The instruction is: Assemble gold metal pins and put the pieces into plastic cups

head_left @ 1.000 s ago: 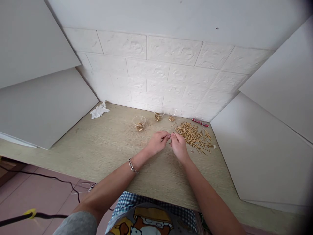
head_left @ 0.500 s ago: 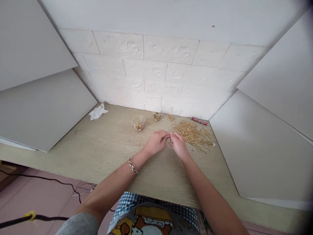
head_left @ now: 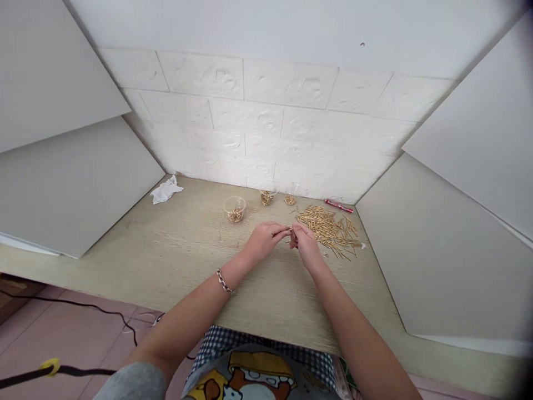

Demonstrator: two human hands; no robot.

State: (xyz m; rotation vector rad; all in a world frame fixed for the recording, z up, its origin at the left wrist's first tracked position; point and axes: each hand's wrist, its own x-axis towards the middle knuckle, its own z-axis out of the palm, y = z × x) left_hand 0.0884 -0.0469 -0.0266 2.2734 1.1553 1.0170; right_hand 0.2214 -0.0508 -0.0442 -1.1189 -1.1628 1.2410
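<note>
My left hand [head_left: 263, 240] and my right hand [head_left: 306, 246] meet at the middle of a pale wooden table top [head_left: 175, 244]. A thin gold rod [head_left: 283, 231] runs from the left fingertips to the right fingertips, and both hands pinch it. To the right lies a loose pile of gold rods [head_left: 328, 229], close to my right hand. Beyond my hands stand a clear plastic cup of gold pieces [head_left: 235, 210], a second cup [head_left: 267, 196] and a small third one [head_left: 290, 200]. A chain bracelet [head_left: 224, 281] circles my left wrist.
A crumpled white cloth [head_left: 166, 190] and a red packet [head_left: 338, 206] lie along the table's back. A white brick-pattern wall [head_left: 250, 111] rises behind it, with grey panels at both sides. Below the front edge are a pink tile floor [head_left: 70, 339] and a black cable [head_left: 75, 303].
My hands have come slightly closer around the rod, and the right fingers are curled tighter. The view has shifted a little; the cups and the pile stay put.
</note>
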